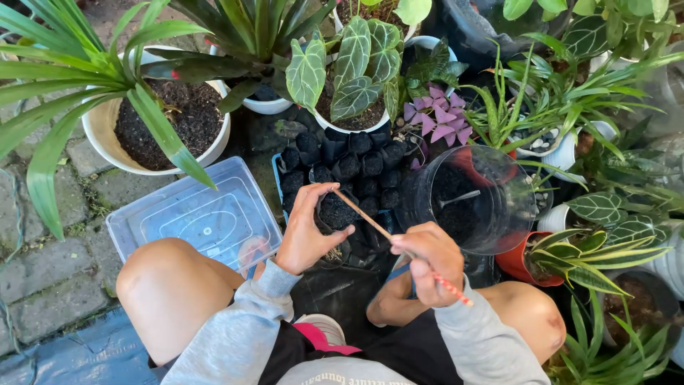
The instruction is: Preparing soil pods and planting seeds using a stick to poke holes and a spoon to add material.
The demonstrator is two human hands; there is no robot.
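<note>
In the middle of the frame, the person's left hand [305, 232] wraps its fingers around a small black bag of soil [335, 212], and the right hand [429, 260] pinches a thin wooden stick [390, 235] whose tip pokes into the soil. Just above sit more little black soil bags [360, 165] in a bunch. A clear plastic lid [192, 214] lies to the left, and a clear jar of soil [474, 199] stands to the right.
</note>
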